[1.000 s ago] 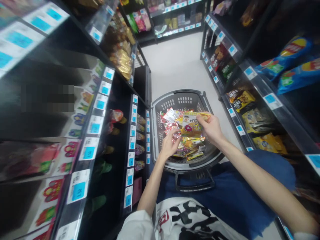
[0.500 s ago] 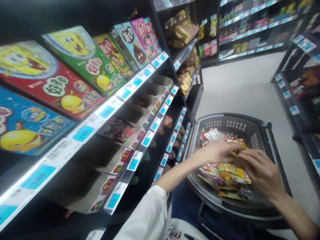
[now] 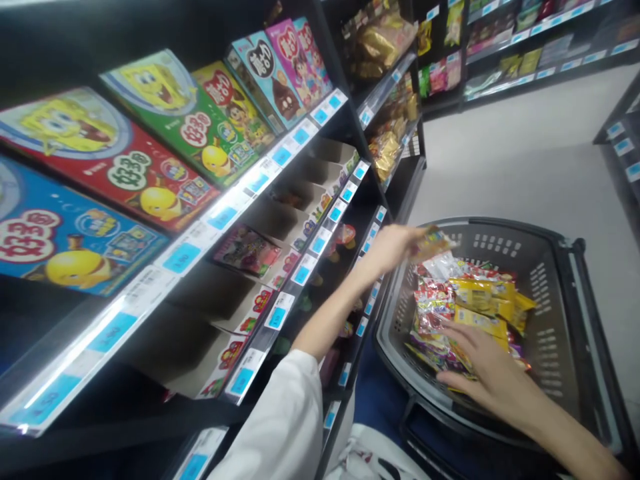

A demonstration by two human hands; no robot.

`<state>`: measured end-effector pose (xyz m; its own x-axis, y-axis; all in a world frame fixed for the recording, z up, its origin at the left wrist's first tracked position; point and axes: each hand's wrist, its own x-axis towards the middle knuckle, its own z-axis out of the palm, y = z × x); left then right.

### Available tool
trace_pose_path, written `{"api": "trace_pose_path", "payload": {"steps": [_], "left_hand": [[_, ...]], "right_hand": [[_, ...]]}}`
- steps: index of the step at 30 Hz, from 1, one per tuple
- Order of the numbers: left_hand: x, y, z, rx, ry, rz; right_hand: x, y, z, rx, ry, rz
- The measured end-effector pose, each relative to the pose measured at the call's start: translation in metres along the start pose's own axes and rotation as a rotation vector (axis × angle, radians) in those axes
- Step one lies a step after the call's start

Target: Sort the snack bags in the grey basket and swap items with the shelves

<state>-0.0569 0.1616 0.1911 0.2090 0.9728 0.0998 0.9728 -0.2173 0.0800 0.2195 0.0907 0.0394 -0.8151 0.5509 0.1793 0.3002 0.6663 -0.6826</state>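
My left hand [image 3: 393, 248] is closed on a small candy packet [image 3: 431, 245], blurred by motion, over the left rim of the basket. The grey shopping basket [image 3: 565, 293] holds a heap of small packets. Yellow packets [image 3: 480, 297] lie in its middle, with red and white packets [image 3: 434, 300] to their left. Low over the near part of the heap, my right hand [image 3: 487, 370] has its fingers spread and holds nothing that I can see. Its fingertips are over the packets; whether they touch is unclear.
On the left, a shelf carries snack boxes [image 3: 135, 160] above a price rail [image 3: 183, 257]. Below stand cardboard display trays [image 3: 220, 293], one with a dark pink packet [image 3: 247, 249]. Gold bags [image 3: 383, 40] fill a farther shelf. Grey floor [image 3: 500, 160] stretches behind the basket.
My hands were together over the middle of the basket and are now apart. The left has moved left and up with a packet; the right has come nearer and left, its fingers spreading.
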Motion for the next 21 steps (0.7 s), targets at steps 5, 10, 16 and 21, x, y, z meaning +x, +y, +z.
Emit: {"api": "trace_pose_path", "payload": {"steps": [5,10,16,21], "left_hand": [[0.003,-0.061,-0.077,0.137,0.426,-0.241],[-0.008,-0.122,-0.135,0.341,0.561,-0.314],[-0.022,-0.173,-0.143,0.443,0.316,-0.173],[-0.025,-0.198,-0.137,0.341,0.288,-0.254]], "right_hand": [[-0.004,0.003,0.027,0.121,-0.748,0.361],[0.007,0.017,0.038,0.236,-0.883,0.398],[0.021,0.015,0.038,0.263,-0.925,0.475],[0.026,0.006,0.029,0.289,-0.954,0.497]]}}
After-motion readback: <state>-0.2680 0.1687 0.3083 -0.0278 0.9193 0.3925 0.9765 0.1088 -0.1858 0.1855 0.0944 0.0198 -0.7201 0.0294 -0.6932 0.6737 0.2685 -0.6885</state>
